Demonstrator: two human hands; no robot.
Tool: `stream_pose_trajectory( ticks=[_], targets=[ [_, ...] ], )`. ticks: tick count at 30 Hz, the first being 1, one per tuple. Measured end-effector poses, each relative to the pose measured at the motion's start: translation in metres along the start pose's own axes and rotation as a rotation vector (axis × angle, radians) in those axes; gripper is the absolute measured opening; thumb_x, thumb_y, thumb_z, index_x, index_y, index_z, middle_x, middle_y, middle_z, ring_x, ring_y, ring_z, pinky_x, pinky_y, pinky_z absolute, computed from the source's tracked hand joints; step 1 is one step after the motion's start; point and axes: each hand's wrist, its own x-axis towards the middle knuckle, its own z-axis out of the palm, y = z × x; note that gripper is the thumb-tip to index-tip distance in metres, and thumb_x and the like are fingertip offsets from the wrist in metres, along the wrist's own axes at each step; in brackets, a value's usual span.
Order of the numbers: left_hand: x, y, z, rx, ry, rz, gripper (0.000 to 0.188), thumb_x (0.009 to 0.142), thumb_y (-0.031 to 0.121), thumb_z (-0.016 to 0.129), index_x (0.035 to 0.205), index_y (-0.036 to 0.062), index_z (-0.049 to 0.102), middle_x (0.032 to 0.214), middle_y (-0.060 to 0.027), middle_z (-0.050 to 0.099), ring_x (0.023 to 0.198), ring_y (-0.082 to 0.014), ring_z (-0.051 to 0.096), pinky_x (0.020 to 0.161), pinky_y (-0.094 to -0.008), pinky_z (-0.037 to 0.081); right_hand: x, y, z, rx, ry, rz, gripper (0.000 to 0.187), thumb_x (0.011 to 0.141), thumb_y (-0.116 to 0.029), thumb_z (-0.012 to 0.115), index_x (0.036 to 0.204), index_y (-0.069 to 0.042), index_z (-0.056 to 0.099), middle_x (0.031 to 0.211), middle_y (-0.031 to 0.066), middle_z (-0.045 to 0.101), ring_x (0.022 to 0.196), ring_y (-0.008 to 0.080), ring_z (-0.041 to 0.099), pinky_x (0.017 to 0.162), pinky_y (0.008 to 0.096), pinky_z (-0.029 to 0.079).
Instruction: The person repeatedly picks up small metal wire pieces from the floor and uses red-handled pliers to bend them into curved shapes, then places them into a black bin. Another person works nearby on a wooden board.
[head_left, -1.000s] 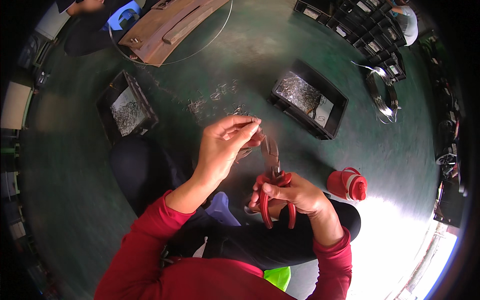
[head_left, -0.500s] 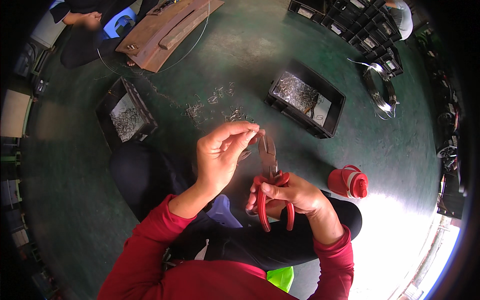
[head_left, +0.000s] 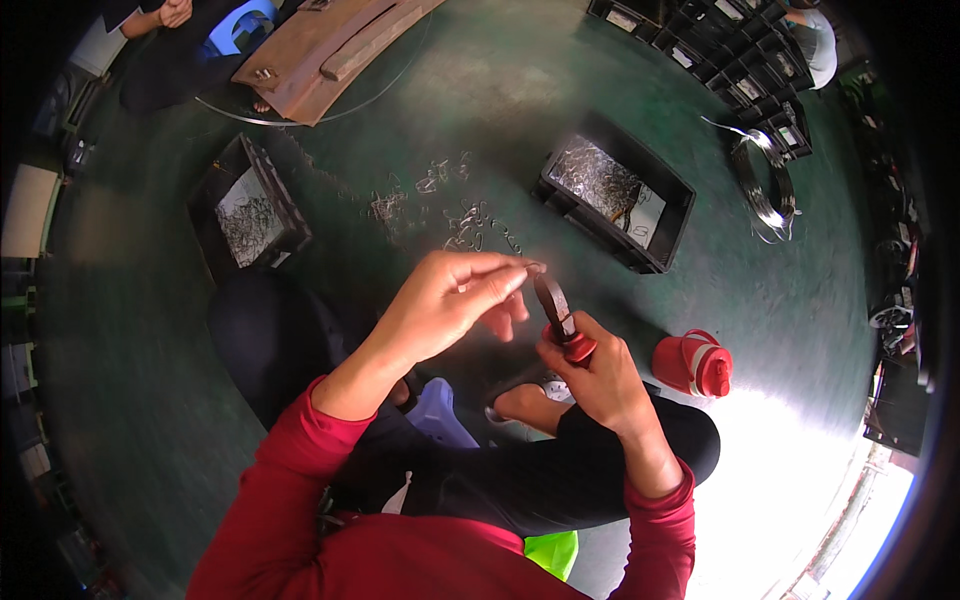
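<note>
My left hand [head_left: 432, 305] pinches a small bent metal wire piece [head_left: 534, 266] between thumb and forefinger, its other fingers curled loosely below. My right hand [head_left: 606, 378] is wrapped round red-handled pliers [head_left: 554, 300]. They are turned edge-on, so the handles are mostly hidden by the palm. The plier tips meet the wire piece right beside my left fingertips. Whether the jaws grip it I cannot tell. Beyond my hands, loose wire hooks [head_left: 466, 228] lie scattered on the green floor.
Black bins with metal pieces stand at the left [head_left: 290, 222] and right [head_left: 672, 232]. A red jug [head_left: 692, 363] is by my right knee. Farther off are a wire coil [head_left: 768, 190], stacked black crates [head_left: 745, 65], wooden boards [head_left: 300, 85] and a seated person's hand [head_left: 175, 13]. Another person is at top right.
My right hand has turned the pliers from face-on to edge-on and brought their tips to the wire piece. My left hand has tilted, its lower fingers now showing beneath.
</note>
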Motion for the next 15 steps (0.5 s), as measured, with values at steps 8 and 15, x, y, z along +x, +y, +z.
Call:
stream_pose_trajectory(
  ticks=[8, 15],
  targets=[
    [-0.008, -0.005, 0.004, 0.24, 0.064, 0.094, 0.026, 0.099, 0.008, 0.049, 0.118, 0.0032, 0.065, 0.067, -0.0011, 0.056, 0.056, -0.0049, 0.049, 0.051, -0.0206, 0.041, 0.006, 0.005, 0.005, -0.012, 0.009, -0.024, 0.026, 0.085, -0.021, 0.071, 0.093, 0.001, 0.058, 0.072, 0.0167, 0.061, 0.067, 0.0284, 0.06, 0.065, 0.0362, 0.047],
    [-0.01, -0.011, 0.0, 0.389, 0.126, 0.158, 0.024, 0.098, 0.006, 0.048, 0.113, 0.0006, 0.066, 0.069, -0.0012, 0.056, 0.061, -0.0058, 0.051, 0.056, -0.022, 0.043, 0.005, 0.01, 0.009, 0.05, -0.097, 0.095, 0.027, 0.086, -0.024, 0.07, 0.096, 0.0, 0.061, 0.075, 0.019, 0.063, 0.072, 0.0314, 0.065, 0.066, 0.0367, 0.048]
  ],
)
